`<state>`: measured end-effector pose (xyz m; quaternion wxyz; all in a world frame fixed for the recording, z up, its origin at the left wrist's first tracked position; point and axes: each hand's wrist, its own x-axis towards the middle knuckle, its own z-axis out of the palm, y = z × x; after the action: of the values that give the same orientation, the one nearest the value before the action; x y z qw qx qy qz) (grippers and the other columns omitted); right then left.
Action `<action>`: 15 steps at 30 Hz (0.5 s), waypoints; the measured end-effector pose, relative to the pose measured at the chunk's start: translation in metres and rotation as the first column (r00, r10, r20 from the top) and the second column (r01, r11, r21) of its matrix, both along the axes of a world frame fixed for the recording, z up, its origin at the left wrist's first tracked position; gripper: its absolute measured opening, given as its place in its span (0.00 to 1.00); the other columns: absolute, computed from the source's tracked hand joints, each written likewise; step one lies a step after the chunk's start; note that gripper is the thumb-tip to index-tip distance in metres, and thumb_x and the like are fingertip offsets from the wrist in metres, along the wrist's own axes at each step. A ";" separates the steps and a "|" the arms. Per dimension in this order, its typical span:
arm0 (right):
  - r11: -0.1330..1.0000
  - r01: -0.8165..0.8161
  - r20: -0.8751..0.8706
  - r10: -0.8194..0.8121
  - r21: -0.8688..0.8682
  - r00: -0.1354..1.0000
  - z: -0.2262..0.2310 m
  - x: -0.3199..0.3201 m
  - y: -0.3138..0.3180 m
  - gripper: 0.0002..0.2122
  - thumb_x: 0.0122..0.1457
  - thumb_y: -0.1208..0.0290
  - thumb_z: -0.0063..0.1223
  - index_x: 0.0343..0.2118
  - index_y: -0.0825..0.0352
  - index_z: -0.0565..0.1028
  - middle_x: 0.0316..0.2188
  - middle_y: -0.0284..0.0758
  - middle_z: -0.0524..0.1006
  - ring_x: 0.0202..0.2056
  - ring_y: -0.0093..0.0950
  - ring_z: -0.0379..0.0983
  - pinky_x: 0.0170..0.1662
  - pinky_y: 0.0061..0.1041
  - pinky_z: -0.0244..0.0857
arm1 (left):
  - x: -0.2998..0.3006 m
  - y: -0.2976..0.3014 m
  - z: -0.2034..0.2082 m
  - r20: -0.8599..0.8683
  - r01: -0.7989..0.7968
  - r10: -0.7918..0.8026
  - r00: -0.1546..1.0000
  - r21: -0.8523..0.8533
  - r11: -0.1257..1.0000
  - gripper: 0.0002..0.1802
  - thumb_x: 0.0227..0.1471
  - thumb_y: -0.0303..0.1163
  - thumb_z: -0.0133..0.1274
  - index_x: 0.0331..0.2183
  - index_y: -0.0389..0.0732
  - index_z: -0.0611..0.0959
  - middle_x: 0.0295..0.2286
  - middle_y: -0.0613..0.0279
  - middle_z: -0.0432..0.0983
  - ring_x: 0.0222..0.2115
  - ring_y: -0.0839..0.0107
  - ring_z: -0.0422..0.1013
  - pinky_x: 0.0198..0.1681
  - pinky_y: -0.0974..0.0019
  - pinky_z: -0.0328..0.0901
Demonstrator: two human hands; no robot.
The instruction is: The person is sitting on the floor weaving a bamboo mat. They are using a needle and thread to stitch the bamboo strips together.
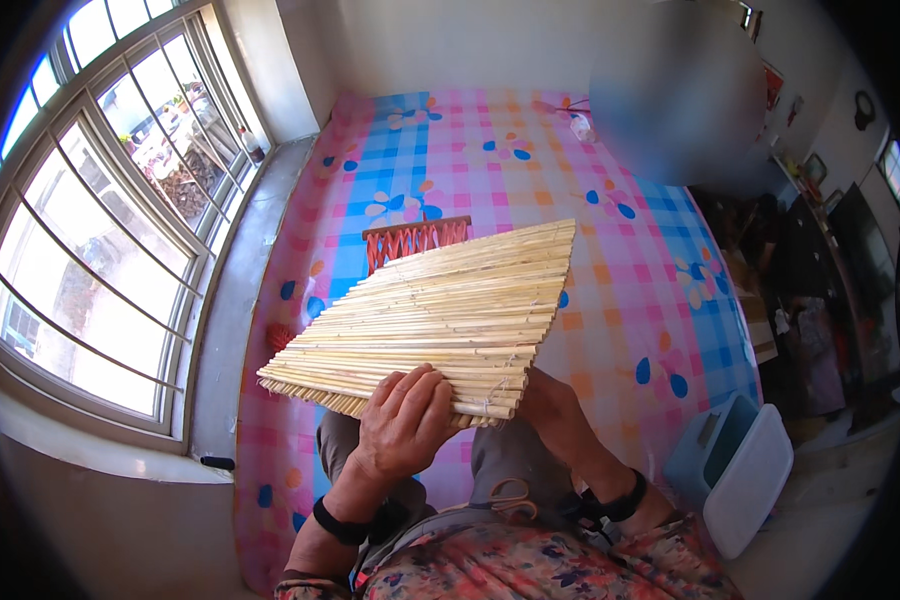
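A mat of thin straw-coloured reeds is held tilted above my lap, its rods lying side by side and bound with fine thread. More rods show beneath its near edge, so it looks folded or doubled. My left hand is closed over that near edge, fingers on top. At the near right corner, my right hand reaches behind the mat, which hides its fingers. Scissors with tan handles lie on my lap. Past the mat stands a dark red slatted piece with crossing red strips, partly covered by it.
A pink, blue and orange checked sheet with flower prints spreads around me. Barred windows and a grey sill run along the left. At lower right sits a blue-grey bin with a white lid. Dark furniture lines the right side.
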<state>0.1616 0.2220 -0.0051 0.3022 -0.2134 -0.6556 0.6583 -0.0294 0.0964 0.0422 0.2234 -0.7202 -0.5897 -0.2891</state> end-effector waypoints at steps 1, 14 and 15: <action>0.994 0.022 0.037 -0.027 0.108 0.999 -0.008 -0.001 0.008 0.12 0.65 0.76 0.48 0.49 0.73 0.74 0.43 0.37 0.76 0.43 0.27 0.72 0.47 0.27 0.67 | -0.001 -0.001 0.005 -0.014 -0.002 0.002 1.000 0.011 1.000 0.21 0.46 0.37 0.62 0.39 0.32 0.80 0.40 0.50 0.77 0.41 0.56 0.76 0.44 0.54 0.70; 0.549 -0.434 -0.500 0.034 -0.715 0.865 -0.116 -0.019 0.003 0.24 0.68 0.59 0.36 0.60 0.71 0.63 0.55 0.45 0.71 0.54 0.38 0.70 0.58 0.42 0.63 | 0.028 -0.044 0.072 -0.182 0.099 -0.092 0.979 0.029 0.995 0.14 0.45 0.32 0.59 0.35 0.34 0.81 0.35 0.52 0.76 0.38 0.60 0.76 0.38 0.60 0.73; 0.591 -0.409 -0.478 0.044 -0.695 0.877 -0.109 -0.021 -0.003 0.23 0.68 0.59 0.37 0.60 0.71 0.63 0.55 0.45 0.71 0.54 0.38 0.70 0.58 0.42 0.63 | 0.032 -0.046 0.079 -0.194 0.095 -0.097 0.976 -0.023 0.995 0.14 0.46 0.33 0.58 0.34 0.34 0.81 0.35 0.52 0.75 0.37 0.60 0.75 0.38 0.61 0.72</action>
<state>0.1410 0.2191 -0.1139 0.2215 -0.0916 -0.2475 0.9388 0.0030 0.0501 0.1208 0.2610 -0.7743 -0.5315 -0.2234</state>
